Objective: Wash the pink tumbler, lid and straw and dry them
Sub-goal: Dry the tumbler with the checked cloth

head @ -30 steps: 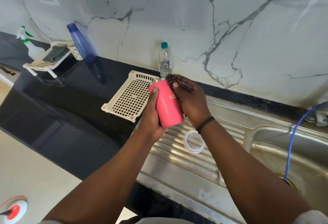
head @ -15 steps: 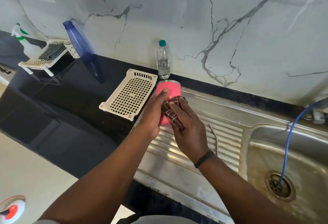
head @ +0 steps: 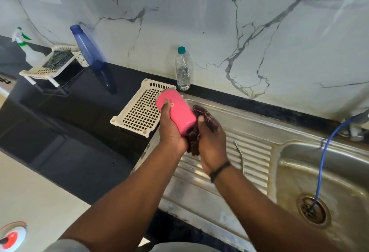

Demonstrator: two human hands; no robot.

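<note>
The pink tumbler (head: 177,109) is tilted, its top end pointing up and left, above the steel draining board (head: 253,151). My left hand (head: 170,129) grips its side. My right hand (head: 211,141) presses a dark maroon cloth (head: 201,117) against the tumbler's lower end and right side. A thin metal straw (head: 240,156) lies on the ribbed draining board just right of my right wrist. The lid is hidden from view.
A cream perforated tray (head: 139,109) lies on the black counter left of the tumbler. A clear water bottle (head: 182,69) stands at the wall. A blue bottle (head: 89,49) and small rack (head: 46,65) sit far left. The sink basin (head: 327,181) with a blue hose (head: 323,161) is right.
The tumbler has tipped from upright to slanting up-left. The cloth has moved from its front to its lower end and right side. The view has shifted slightly.
</note>
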